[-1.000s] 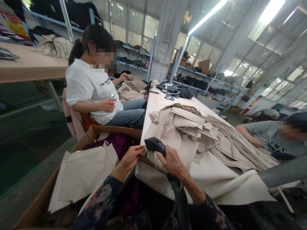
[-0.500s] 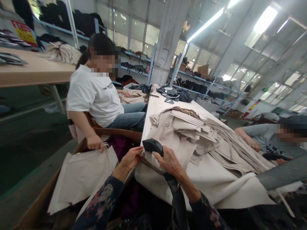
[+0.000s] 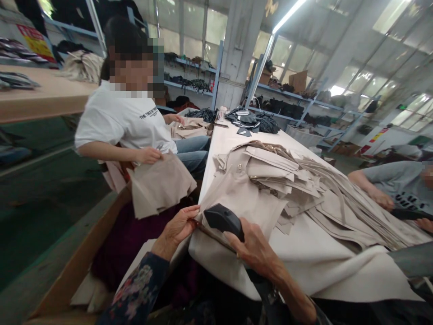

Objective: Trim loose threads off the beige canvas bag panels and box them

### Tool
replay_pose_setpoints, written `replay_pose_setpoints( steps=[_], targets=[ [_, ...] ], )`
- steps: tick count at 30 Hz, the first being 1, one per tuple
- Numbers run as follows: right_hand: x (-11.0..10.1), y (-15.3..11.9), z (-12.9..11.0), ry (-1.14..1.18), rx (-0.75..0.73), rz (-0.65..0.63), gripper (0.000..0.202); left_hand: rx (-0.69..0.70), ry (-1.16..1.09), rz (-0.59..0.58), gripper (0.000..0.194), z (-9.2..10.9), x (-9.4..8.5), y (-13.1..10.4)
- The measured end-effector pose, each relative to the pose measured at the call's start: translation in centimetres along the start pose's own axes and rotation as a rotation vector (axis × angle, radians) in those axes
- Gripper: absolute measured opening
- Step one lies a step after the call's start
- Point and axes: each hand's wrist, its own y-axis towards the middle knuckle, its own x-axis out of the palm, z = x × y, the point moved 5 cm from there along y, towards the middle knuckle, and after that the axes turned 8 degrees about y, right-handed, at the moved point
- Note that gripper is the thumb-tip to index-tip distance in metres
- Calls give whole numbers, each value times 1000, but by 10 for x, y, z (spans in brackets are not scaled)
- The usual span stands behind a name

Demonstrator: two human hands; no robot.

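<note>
My right hand (image 3: 253,246) is wrapped round a black hand-held thread trimmer (image 3: 221,219) with a dark hose below it. The trimmer's head rests on or just over a beige fabric piece (image 3: 243,198) near the table's left corner. Between thumb and fingers my left hand (image 3: 179,225) pinches the edge of that beige piece, just left of the trimmer. The piece lies partly on the table and its lower edge hangs over the side. Behind it is a heap of beige cut pieces (image 3: 277,169). The trimmer's underside is hidden.
A seated co-worker (image 3: 125,117) at the left holds another beige piece (image 3: 160,185) over a cardboard box (image 3: 72,257) with purple fabric (image 3: 125,243). Another person (image 3: 389,185) works at the right. Dark bundles (image 3: 248,119) lie at the far end of the white table (image 3: 291,243).
The trimmer and my right hand have shifted slightly right and down in view. My left hand keeps its pinch. The co-worker's hand has lifted the beige piece up from the box.
</note>
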Motion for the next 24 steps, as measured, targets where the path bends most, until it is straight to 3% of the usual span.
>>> replay_pose_setpoints(
  steps=[3, 6, 8, 10, 11, 13, 14, 17, 19, 22, 24],
  targets=[
    [14, 17, -3, -26, 26, -13, 24, 48, 119, -34, 20, 0, 9, -1],
    [5, 31, 1, -10, 105, 26, 27, 154, 399, 33, 21, -3, 18, -8],
    [-11, 31, 7, 34, 153, 50, 28, 313, 625, 186, 24, -4, 19, -20],
    [-30, 22, 13, 60, 186, 73, 28, 488, 773, 435, 31, -5, 12, -38],
    [-38, 15, 17, 66, 198, 77, 28, 534, 800, 581, 36, -7, 4, -48],
    [-48, 0, 24, 83, 225, 62, 28, 489, 803, 788, 47, -16, -14, -62],
    [-50, -8, 27, 87, 235, 49, 28, 418, 811, 797, 49, -21, -20, -64],
    [-47, -26, 31, 40, 217, 20, 28, 277, 856, 626, 40, -33, -27, -58],
    [-43, -36, 31, 5, 185, 17, 27, 325, 875, 614, 31, -30, -26, -56],
    [-37, -47, 26, 35, 173, -1, 26, 425, 865, 723, 22, -21, -21, -56],
    [-36, -52, 21, 70, 167, -25, 26, 450, 862, 736, 20, -15, -16, -55]
  ],
)
